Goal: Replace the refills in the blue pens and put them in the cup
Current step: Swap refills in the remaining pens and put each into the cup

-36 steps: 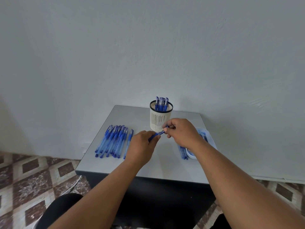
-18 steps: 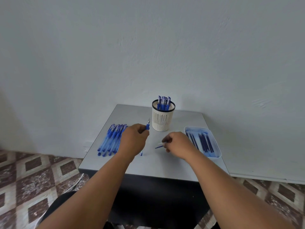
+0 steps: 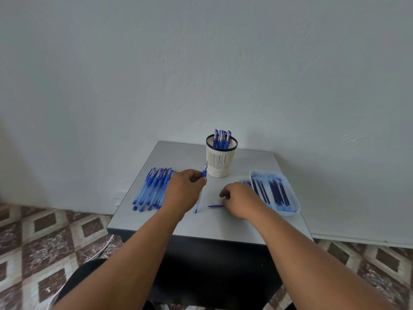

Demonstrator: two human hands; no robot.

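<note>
My left hand (image 3: 183, 191) grips an uncapped blue pen (image 3: 203, 173) with its tip pointing up, just left of the cup. My right hand (image 3: 239, 198) rests low on the table, fingers curled, pinching one end of the blue pen cap (image 3: 215, 206) that lies flat there. The cream slotted cup (image 3: 221, 162) stands at the back middle with several blue pens (image 3: 221, 137) upright in it. A row of several capped blue pens (image 3: 152, 189) lies at the left, partly hidden by my left hand. A pale blue tray (image 3: 288, 210) at the right holds several dark refills (image 3: 277, 193).
The small grey table (image 3: 201, 224) stands against a pale wall. A few loose refills (image 3: 244, 181) lie just left of the tray, behind my right hand. Patterned floor tiles surround the table, and my dark-clothed knee shows below its front edge.
My hands were together at the cup pulling the cap off the pen. They have separated: the left keeps the pen upright, the right has lowered the cap to the table.
</note>
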